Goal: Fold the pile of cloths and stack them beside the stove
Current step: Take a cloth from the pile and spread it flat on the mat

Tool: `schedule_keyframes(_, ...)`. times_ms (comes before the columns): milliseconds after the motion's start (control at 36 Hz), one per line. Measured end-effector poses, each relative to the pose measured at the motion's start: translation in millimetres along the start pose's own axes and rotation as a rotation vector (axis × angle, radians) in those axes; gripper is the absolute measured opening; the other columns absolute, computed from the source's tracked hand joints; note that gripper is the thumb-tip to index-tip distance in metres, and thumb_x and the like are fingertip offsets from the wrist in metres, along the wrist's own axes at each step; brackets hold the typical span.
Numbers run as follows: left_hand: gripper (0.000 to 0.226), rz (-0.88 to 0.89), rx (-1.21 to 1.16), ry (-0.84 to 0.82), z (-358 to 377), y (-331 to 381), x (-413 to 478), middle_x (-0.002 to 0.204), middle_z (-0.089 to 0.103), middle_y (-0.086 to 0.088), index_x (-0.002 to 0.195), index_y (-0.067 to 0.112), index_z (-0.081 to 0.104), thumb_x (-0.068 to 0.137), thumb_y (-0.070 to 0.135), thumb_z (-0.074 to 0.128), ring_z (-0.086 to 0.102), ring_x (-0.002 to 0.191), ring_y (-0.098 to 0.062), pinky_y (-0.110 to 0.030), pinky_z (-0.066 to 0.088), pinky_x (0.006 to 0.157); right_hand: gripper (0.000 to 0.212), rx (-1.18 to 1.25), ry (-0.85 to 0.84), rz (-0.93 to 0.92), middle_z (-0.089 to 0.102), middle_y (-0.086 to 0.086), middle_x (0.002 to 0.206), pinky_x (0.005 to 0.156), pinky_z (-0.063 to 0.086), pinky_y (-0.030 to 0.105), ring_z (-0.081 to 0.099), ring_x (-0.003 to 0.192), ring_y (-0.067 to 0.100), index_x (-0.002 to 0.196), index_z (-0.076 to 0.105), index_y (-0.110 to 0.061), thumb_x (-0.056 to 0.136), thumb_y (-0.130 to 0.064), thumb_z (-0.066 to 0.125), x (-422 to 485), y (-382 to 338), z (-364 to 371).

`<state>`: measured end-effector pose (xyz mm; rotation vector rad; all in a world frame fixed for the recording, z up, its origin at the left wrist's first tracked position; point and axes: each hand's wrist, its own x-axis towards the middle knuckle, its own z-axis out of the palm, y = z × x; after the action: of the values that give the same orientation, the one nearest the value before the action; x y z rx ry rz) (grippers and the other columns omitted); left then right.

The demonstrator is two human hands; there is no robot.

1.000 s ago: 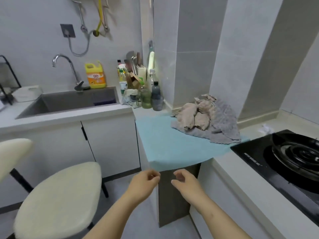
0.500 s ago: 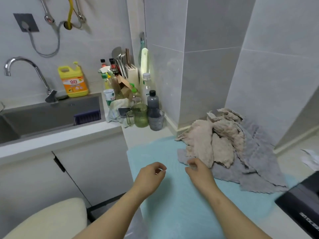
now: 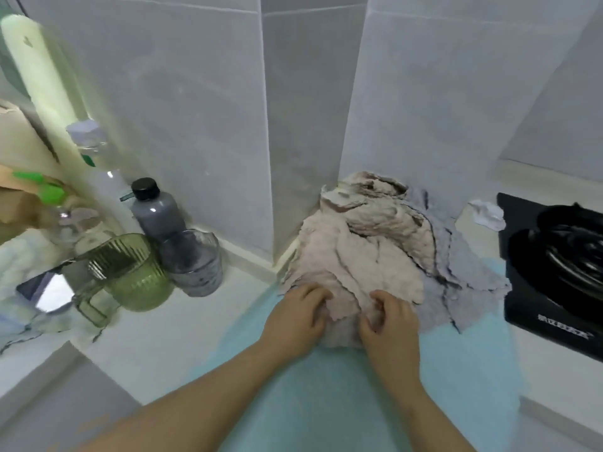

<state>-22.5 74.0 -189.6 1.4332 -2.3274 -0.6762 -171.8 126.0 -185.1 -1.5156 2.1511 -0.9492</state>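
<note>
A crumpled pile of cloths lies against the tiled wall corner on a light blue mat (image 3: 342, 386). Beige cloths (image 3: 368, 252) sit on top, and grey cloths (image 3: 456, 282) spread out beneath and to the right. My left hand (image 3: 297, 318) and my right hand (image 3: 388, 321) are both at the pile's near edge, fingers curled into the front beige cloth and gripping it. The black stove (image 3: 554, 265) sits at the right, just beyond the grey cloths.
To the left stand a dark grey bottle (image 3: 156, 210), a grey cup (image 3: 192, 262), a green ribbed jug (image 3: 130, 272) and several other bottles. A crumpled white paper (image 3: 486, 213) lies behind the stove's corner. Tiled walls close off the back.
The view has closed in on the pile. Both hands moved forward from the mat's open area onto the pile and took hold of the front beige cloth.
</note>
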Motion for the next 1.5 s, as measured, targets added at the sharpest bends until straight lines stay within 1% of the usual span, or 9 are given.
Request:
schedule_keyframes(167, 0.036, 0.117, -0.069, -0.077, 0, -17, 18, 0.125, 0.053, 0.004, 0.118, 0.018, 0.057, 0.085, 0.028, 0.048, 0.048, 0.113, -0.016, -0.026, 0.042, 0.088, 0.049, -0.034, 0.152, 0.124, 0.053, 0.005, 0.117, 0.091, 0.035, 0.03, 0.045, 0.108, 0.022, 0.125, 0.054, -0.015, 0.078, -0.015, 0.068, -14, -9, 25)
schedule_keyframes(333, 0.03, 0.247, -0.132, -0.007, 15, -37, 20, 0.116, 0.056, 0.01, 0.11, 0.025, 0.061, 0.083, 0.029, 0.05, 0.048, 0.106, -0.011, -0.018, 0.033, 0.085, 0.024, 0.166, 0.381, 0.119, 0.051, -0.015, 0.089, 0.071, 0.034, 0.013, 0.053, 0.092, 0.019, 0.094, 0.058, -0.026, 0.086, -0.003, 0.058, -22, -3, 39)
schedule_keyframes(528, 0.028, 0.36, -0.192, 0.16, 25, -44, 17, 0.096, 0.063, 0.006, 0.094, 0.021, 0.065, 0.078, 0.031, 0.044, 0.05, 0.09, -0.007, -0.023, 0.04, 0.075, 0.02, 0.149, 0.5, 0.057, 0.057, -0.012, 0.085, 0.074, 0.036, 0.012, 0.056, 0.088, 0.017, 0.085, 0.067, -0.015, 0.084, 0.002, 0.057, -25, 5, 47)
schedule_keyframes(750, 0.015, 0.463, -0.138, 0.334, 26, -45, 4, 0.123, 0.052, 0.004, 0.094, 0.019, 0.066, 0.081, 0.014, 0.061, 0.047, 0.112, -0.016, -0.021, 0.032, 0.087, 0.023, 0.123, 0.547, -0.092, 0.052, -0.021, 0.077, 0.07, 0.034, 0.001, 0.05, 0.077, 0.005, 0.079, 0.065, -0.016, 0.081, 0.003, 0.054, -30, 3, 48)
schedule_keyframes(889, 0.021, 0.537, -0.065, 0.408, 21, -43, -2, 0.116, 0.056, -0.004, 0.099, 0.012, 0.065, 0.079, 0.007, 0.06, 0.048, 0.11, -0.028, -0.029, 0.035, 0.09, 0.022, 0.047, 0.525, -0.173, 0.05, -0.016, 0.075, 0.065, 0.032, 0.002, 0.046, 0.078, 0.008, 0.08, 0.064, -0.013, 0.082, 0.004, 0.05, -43, -4, 46)
schedule_keyframes(1028, 0.03, 0.538, -0.012, 0.424, 16, -45, -9, 0.118, 0.055, -0.005, 0.11, 0.013, 0.061, 0.081, 0.006, 0.057, 0.047, 0.111, -0.028, -0.035, 0.038, 0.093, 0.024, 0.079, 0.565, -0.131, 0.056, -0.004, 0.084, 0.061, 0.03, 0.016, 0.049, 0.083, 0.012, 0.082, 0.063, -0.014, 0.084, 0.003, 0.047, -50, -3, 39)
schedule_keyframes(1222, 0.055, 0.283, 0.013, 0.387, 12, -44, 3, 0.151, 0.028, -0.005, 0.14, 0.011, 0.032, 0.087, 0.011, 0.048, 0.017, 0.142, -0.02, -0.033, 0.012, 0.114, 0.022, 0.272, 0.637, -0.09, 0.058, -0.004, 0.075, 0.056, 0.037, 0.006, 0.049, 0.066, 0.006, 0.074, 0.058, -0.017, 0.08, 0.003, 0.05, -52, -5, 34)
schedule_keyframes(1361, 0.065, 0.3, 0.15, 0.327, 15, -49, 10, 0.155, 0.016, 0.004, 0.145, 0.02, 0.016, 0.088, 0.018, 0.046, 0.011, 0.143, -0.015, -0.034, 0.012, 0.113, 0.028, 0.587, 0.765, -0.077, 0.051, -0.002, 0.063, 0.047, 0.034, 0.007, 0.041, 0.052, 0.002, 0.061, 0.05, -0.016, 0.076, 0.008, 0.049, -50, -10, 21)
schedule_keyframes(1500, 0.051, 0.267, 0.169, 0.271, 13, -48, 15, 0.133, 0.049, 0.004, 0.137, 0.029, 0.036, 0.088, 0.018, 0.046, 0.033, 0.127, -0.021, -0.035, 0.03, 0.098, 0.032, 0.776, 0.742, -0.139, 0.052, 0.001, 0.061, 0.047, 0.038, 0.012, 0.045, 0.048, 0.0, 0.059, 0.047, -0.012, 0.076, 0.016, 0.046, -51, -17, 18)
